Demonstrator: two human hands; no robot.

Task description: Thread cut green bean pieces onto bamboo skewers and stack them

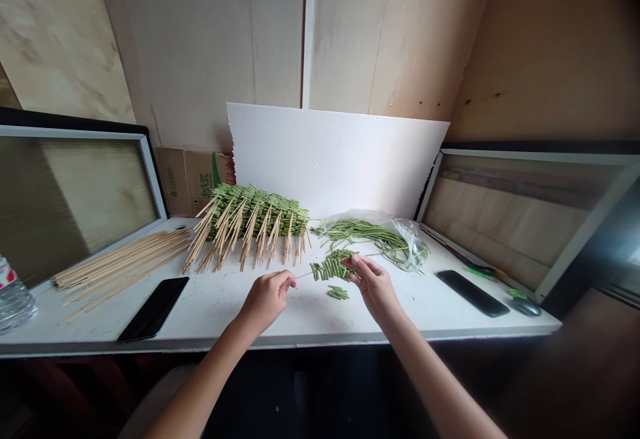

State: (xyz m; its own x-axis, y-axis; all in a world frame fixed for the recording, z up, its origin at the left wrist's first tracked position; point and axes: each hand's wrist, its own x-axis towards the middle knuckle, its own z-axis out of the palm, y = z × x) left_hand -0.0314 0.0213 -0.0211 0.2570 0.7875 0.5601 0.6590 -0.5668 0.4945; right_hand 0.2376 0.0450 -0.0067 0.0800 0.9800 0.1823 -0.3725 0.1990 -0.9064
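Over the middle of the white table, my left hand (270, 297) is closed on the bare end of a thin wooden skewer (305, 275). Short green bean pieces (327, 268) sit side by side along the skewer, to the right of that hand. At their right end my right hand (370, 279) pinches with thumb and fingers; a bean piece seems to be between the fingertips. A few loose cut pieces (339, 292) lie on the table just below. Behind, to the left, is a stack of filled bean skewers (255, 207) with their sticks pointing forward.
Bare skewers (125, 259) and a black phone (154, 309) lie left, beside a water bottle (15, 299). Long beans (365, 233) in a plastic bag (413, 244) lie back right. Another phone (471, 292) and a mouse (526, 305) are right. A white board (335, 159) stands behind.
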